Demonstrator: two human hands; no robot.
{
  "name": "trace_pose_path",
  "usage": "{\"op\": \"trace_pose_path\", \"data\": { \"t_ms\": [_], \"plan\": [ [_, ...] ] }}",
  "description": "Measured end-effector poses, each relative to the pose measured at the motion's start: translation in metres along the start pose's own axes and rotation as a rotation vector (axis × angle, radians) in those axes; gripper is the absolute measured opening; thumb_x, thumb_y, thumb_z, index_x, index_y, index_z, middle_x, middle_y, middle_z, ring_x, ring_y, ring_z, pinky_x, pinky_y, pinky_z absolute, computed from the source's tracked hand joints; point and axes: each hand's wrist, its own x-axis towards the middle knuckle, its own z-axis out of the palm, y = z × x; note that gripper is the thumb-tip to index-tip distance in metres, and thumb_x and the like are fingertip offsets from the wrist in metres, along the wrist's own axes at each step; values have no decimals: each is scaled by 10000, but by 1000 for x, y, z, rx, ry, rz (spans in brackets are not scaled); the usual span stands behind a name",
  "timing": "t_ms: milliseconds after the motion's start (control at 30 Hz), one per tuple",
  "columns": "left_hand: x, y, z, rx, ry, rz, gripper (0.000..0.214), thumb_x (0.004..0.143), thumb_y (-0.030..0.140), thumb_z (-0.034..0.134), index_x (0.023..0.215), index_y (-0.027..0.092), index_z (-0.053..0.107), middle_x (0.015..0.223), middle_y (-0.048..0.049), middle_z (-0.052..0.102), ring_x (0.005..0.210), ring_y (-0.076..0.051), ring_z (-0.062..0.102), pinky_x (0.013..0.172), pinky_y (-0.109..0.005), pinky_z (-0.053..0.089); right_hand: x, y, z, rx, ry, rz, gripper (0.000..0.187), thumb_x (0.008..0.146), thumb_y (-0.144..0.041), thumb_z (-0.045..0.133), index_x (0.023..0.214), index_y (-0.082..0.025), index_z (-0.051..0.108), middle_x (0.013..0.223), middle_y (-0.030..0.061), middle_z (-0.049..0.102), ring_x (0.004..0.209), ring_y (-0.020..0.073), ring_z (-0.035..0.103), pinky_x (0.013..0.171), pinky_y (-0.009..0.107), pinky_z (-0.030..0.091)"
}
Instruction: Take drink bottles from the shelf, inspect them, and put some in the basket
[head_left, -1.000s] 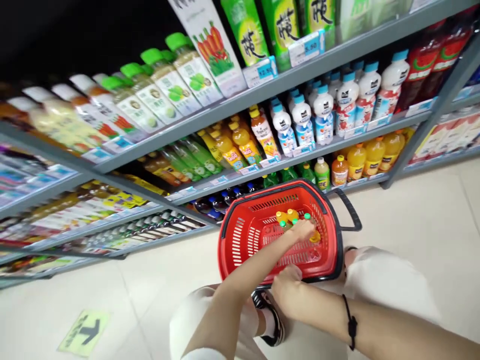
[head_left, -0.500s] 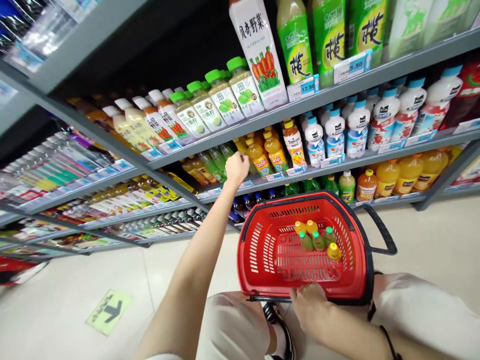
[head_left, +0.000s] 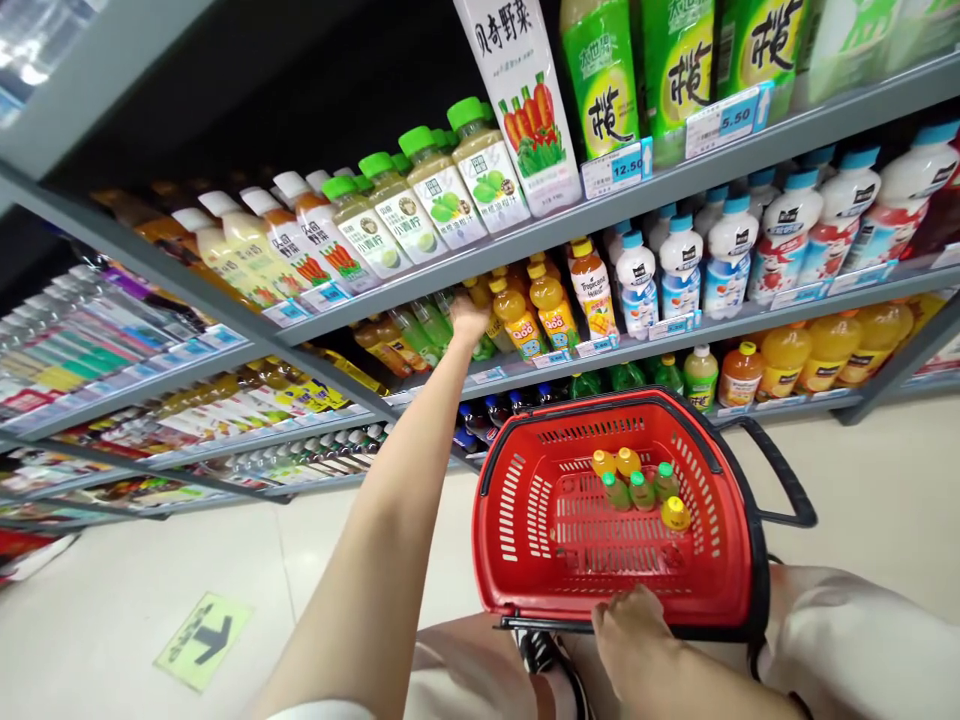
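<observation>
My left hand [head_left: 469, 318] reaches into the middle shelf, among the drink bottles. It is beside a yellow-capped bottle [head_left: 478, 290] and just left of the orange Qoo bottles [head_left: 516, 318]; green bottles [head_left: 429, 320] stand on its other side. Its fingertips are hidden, so I cannot make out whether they hold anything. My right hand [head_left: 634, 630] is closed on the near edge of a red shopping basket [head_left: 517, 580], where the black handle lies. Inside the basket are several small bottles, with green caps [head_left: 642, 490], orange tops [head_left: 627, 462] and one yellow cap [head_left: 676, 513].
Above my left hand runs a grey shelf edge [head_left: 420, 268] carrying green-capped juice bottles [head_left: 439, 190] and a tall carrot-juice carton [head_left: 525, 110]. White blue-capped bottles [head_left: 682, 265] stand to the right. A floor sticker [head_left: 204, 640] lies at lower left.
My left hand has gone deeper between the bottles on the middle shelf, and its fingers have passed out of sight. My right hand stays on the basket; the view has shifted slightly.
</observation>
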Motion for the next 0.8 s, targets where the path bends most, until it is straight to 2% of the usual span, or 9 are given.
{"op": "trace_pose_path", "data": {
  "t_ms": [133, 233, 300, 400, 467, 533, 633, 700, 800],
  "plan": [
    [-27, -17, -3, -139, 34, 23, 379, 964, 276, 622, 1291, 87, 622, 1263, -194, 720, 1071, -268, 714, 962, -360, 543, 0, 6, -1, -4, -14, -8, 321, 782, -21, 725, 1083, -116, 784, 1037, 241, 781, 971, 402, 774, 764, 526, 625],
    [-57, -32, -18, -213, 103, 52, 376, 935, 291, 663, 1247, 80, 643, 1213, -191, 738, 1041, -274, 727, 954, -366, 554, -3, 11, 2, 0, -15, -26, 280, 728, -38, 765, 985, -144, 802, 968, 220, 788, 904, 413, 779, 759, 545, 629],
    [-79, -40, -32, -264, 167, 71, 368, 922, 296, 673, 1220, 80, 655, 1179, -186, 746, 1049, -285, 734, 950, -372, 562, -7, 14, 3, 18, 0, -60, 278, 707, -45, 784, 968, -139, 809, 970, 231, 783, 932, 428, 773, 805, 552, 624],
    [-115, -46, -56, -355, 264, 89, 421, 927, 358, 673, 1250, 89, 649, 1223, -194, 728, 1111, -303, 728, 915, -369, 589, -19, 18, -1, 95, 63, -127, 246, 783, -42, 711, 1009, -73, 803, 995, 272, 769, 1004, 446, 754, 896, 552, 590],
    [-138, -44, -76, -438, 343, 100, 500, 958, 456, 640, 1316, 108, 624, 1275, -193, 704, 1169, -298, 710, 930, -370, 595, -25, 22, -8, 195, 142, -157, 271, 827, -32, 642, 1063, -16, 774, 1033, 310, 751, 1049, 463, 733, 958, 581, 542],
    [-160, -40, -95, -635, 411, 139, 566, 947, 523, 667, 1353, 131, 623, 1277, -175, 706, 1174, -291, 708, 951, -378, 595, -27, 28, -18, 345, 247, -167, 278, 857, -52, 604, 1099, -12, 736, 1097, 327, 732, 1106, 464, 702, 1018, 605, 481],
    [-191, -32, -112, -764, 327, 159, 576, 862, 538, 779, 1259, 128, 700, 1253, -147, 728, 1112, -265, 722, 986, -357, 576, -16, 39, -37, 688, 366, -144, 201, 994, -246, 517, 1039, -122, 668, 1035, 226, 749, 999, 346, 725, 948, 501, 529],
    [-216, -27, -111, -888, 203, 65, 590, 803, 559, 827, 1186, 120, 733, 1202, -135, 753, 1054, -256, 732, 942, -341, 585, -2, 45, -49, 972, 384, -97, 452, 1102, -434, 233, 1049, -159, 588, 927, 161, 739, 787, 248, 725, 739, 380, 582],
    [-259, -22, -92, -1087, -106, -157, 609, 770, 610, 834, 1107, 109, 757, 1085, -135, 783, 918, -250, 749, 818, -328, 591, 13, 46, -61, 1296, 423, -32, 703, 1064, -485, -125, 1164, -162, 492, 1025, 188, 716, 805, 217, 732, 682, 348, 595]
  ]
}}
